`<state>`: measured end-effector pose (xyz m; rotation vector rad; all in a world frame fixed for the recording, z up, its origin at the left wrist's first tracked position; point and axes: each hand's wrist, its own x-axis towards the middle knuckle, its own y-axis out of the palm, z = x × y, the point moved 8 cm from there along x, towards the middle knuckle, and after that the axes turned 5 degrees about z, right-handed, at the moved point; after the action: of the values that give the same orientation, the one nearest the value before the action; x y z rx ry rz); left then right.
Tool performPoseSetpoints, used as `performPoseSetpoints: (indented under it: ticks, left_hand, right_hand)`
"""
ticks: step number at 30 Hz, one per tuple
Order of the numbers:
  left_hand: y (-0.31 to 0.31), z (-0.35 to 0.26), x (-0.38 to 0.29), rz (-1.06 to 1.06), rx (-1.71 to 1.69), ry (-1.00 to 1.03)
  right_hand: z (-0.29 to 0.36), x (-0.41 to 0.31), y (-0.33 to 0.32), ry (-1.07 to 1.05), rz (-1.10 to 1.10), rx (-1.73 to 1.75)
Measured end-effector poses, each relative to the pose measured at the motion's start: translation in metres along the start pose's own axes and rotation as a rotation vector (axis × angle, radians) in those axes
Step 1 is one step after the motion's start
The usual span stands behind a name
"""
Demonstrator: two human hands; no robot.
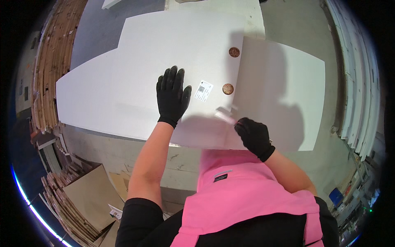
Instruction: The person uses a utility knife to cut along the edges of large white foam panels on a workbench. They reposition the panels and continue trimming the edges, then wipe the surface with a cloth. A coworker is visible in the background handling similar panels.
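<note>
My left hand (172, 94), in a black glove, rests flat on a white panel (139, 61), its thumb apart from the fingers. Just right of it a white label (203, 91) with print and a code is stuck to the panel. Two round brown spots, a far one (234, 52) and a near one (228, 89), lie along the panel's right edge and look like drilled hinge-cup holes. My right hand (253, 136), also gloved, grips a small hand tool (225, 116) over the panel's near right corner. Motion blurs the tool, so its kind is unclear.
Another white panel (296, 92) extends to the right. Stacked brown-edged boards (57, 61) line the left, and white boards (351, 77) the right. More boards (89, 197) lean at lower left. A pink apron (247, 203) covers my front, near the panel's edge.
</note>
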<state>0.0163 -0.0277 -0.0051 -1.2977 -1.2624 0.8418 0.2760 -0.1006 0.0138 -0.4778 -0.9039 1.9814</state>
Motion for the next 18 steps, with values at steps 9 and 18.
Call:
performPoseSetpoints:
  ticks: [9,18]
  left_hand:
    - [-0.035,0.287,-0.081,-0.085,-0.171,-0.592]
    - [-0.028,0.271,-0.100,0.088,-0.096,-0.585]
  right_hand:
    - [0.005,-0.014,0.026,0.412,-0.091,-0.121]
    - [0.015,0.009,0.045,0.438,-0.194,-0.268]
